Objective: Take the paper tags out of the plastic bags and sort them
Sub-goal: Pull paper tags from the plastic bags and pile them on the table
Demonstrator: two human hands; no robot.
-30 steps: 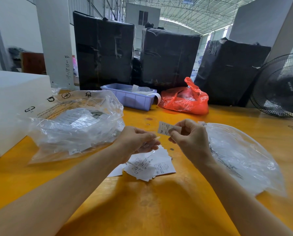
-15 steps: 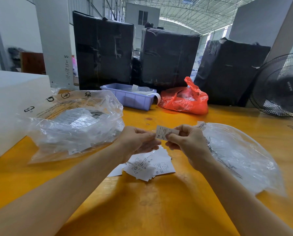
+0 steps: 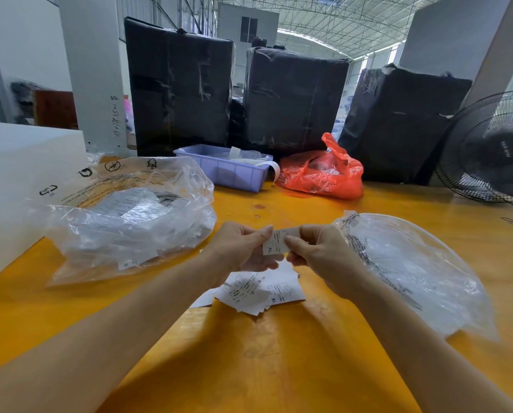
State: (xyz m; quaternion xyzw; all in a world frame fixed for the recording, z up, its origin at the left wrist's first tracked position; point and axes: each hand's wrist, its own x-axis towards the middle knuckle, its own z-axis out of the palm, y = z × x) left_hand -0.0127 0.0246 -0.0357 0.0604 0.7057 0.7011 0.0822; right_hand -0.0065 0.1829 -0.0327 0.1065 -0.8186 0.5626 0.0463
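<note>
Paper tag [image 3: 276, 244] (marked XL) pinched between left hand [image 3: 239, 245] and right hand [image 3: 320, 254], above tag pile [image 3: 261, 289].

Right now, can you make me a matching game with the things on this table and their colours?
Things:
1. tray
2. knotted bag
3. fan
4. held tag

Colours:
A. black
B. white
C. red
D. lilac-blue

Pairs: 1-D, 2-C, 3-A, 4-B
</note>
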